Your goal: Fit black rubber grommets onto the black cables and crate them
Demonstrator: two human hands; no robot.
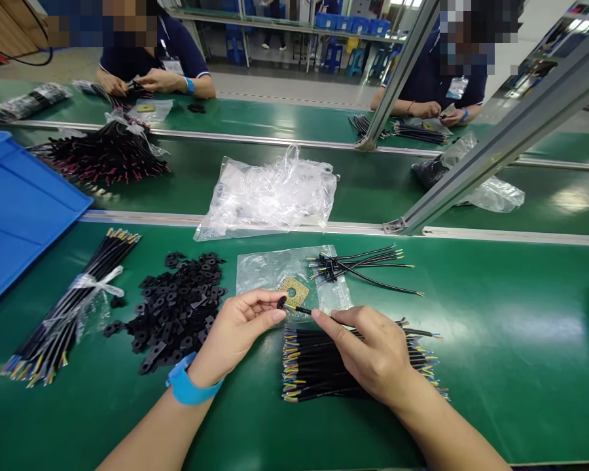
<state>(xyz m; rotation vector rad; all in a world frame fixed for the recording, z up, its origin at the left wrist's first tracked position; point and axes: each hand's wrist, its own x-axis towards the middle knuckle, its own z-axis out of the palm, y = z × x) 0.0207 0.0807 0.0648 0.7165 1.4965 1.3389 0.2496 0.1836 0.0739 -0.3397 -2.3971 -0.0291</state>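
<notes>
Between the thumb and fingers of my left hand (248, 320) is a small black rubber part (281, 302). My right hand (373, 347) pinches a short black cable (302, 309), whose stripped end with coloured wires meets the black part. Whether the wires pass through it is too small to tell. Behind my fingertips, a yellowish square sponge with a hole (294, 292) lies on a clear plastic bag (255, 268). Under my right hand lies a row of black cables (314, 366) with coloured wire ends. Left of my left hand is a heap of black rubber parts (181, 307).
A tied cable bundle (73, 307) and a blue bin (24, 209) are on the left. Several loose cables (368, 265) lie beyond my right hand. A crumpled clear bag (275, 193) lies behind. A slanted metal post (500, 131) rises at right. Two people work across the bench.
</notes>
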